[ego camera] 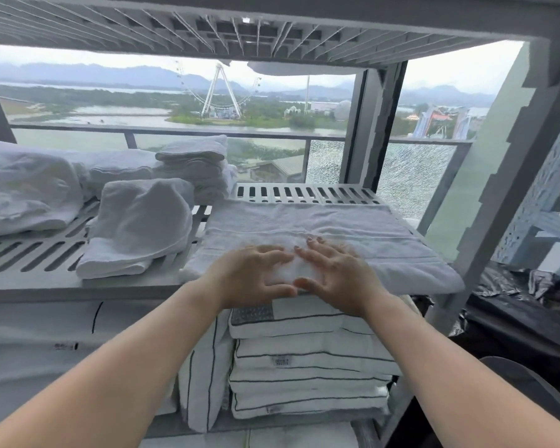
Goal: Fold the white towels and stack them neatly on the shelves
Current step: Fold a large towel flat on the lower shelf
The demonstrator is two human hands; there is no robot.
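A white towel point(320, 227) lies spread flat on the right half of the grey slatted shelf point(29, 257). My left hand point(253, 274) and my right hand point(333, 273) rest side by side on its near middle, palms down with fingers spread, thumbs almost touching. To the left sits a loosely folded white towel point(136, 227). Behind it stands a stack of small folded towels point(194, 166). A crumpled white cloth point(26, 192) lies at the far left.
The shelf below holds a stack of white linens with dark stripes point(307, 367). Grey uprights point(498, 189) frame the right side. Black plastic sheeting point(524, 305) lies at the right. A slatted shelf point(240, 27) hangs overhead. A glass balcony rail point(401, 169) is behind.
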